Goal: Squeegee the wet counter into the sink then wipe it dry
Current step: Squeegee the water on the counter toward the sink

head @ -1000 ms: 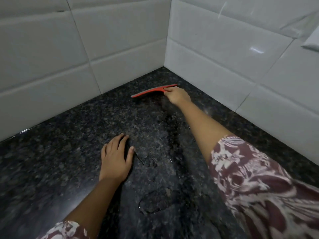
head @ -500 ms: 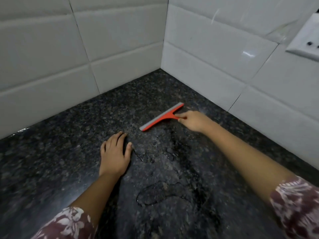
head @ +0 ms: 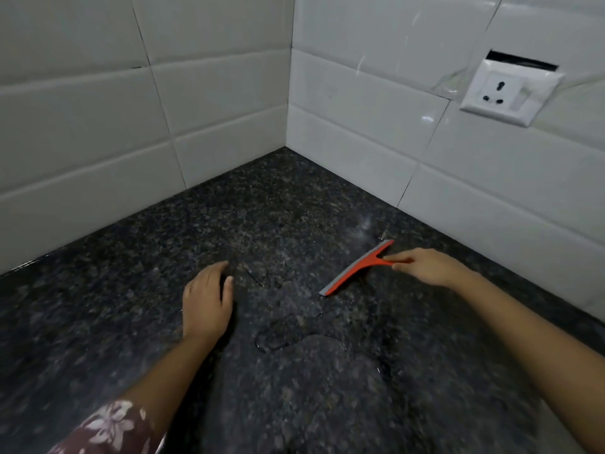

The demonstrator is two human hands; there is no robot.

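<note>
Gripping the orange squeegee [head: 357, 268] by its short handle, your right hand [head: 425, 267] keeps fingers and thumb pinched on it, blade edge down on the dark granite counter [head: 131, 306], near the tiled right wall [head: 376, 126]. Your left hand [head: 206, 303] rests flat, fingers together, beside water puddles [head: 284, 335]. A socket [head: 510, 90] sits on that wall.
</note>
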